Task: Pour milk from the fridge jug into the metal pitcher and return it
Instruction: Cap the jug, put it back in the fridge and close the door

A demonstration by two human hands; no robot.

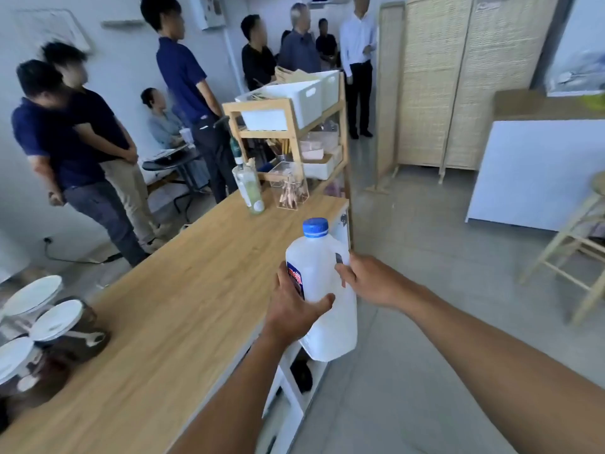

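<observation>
A: Step in hand?

B: A carry, it is judged. The milk jug is held in the air, close to upright, just off the long edge of the wooden counter and over the floor. It is not set down on anything.

A: Grip?

B: Two hands are used. The left hand is wrapped round the jug's body from the left, with the thumb curled across the front. The right hand is curled round the upper right side, where a handle would be expected; the handle itself is hidden by the fingers.

A: Poured already or not?

B: Cannot be told. The blue cap is on, so no pouring is under way. The milk level cannot be read through the cloudy plastic. The metal pitcher is not seen anywhere, and no fridge can be made out.

A: Next move?

B: If the pour is yet to be done, the pitcher has to be reached, one hand freed and the cap unscrewed. If it is done, the jug only has to be taken to the fridge. Either way the jug should be kept level, and the white-lidded jars on the counter avoided.
</observation>
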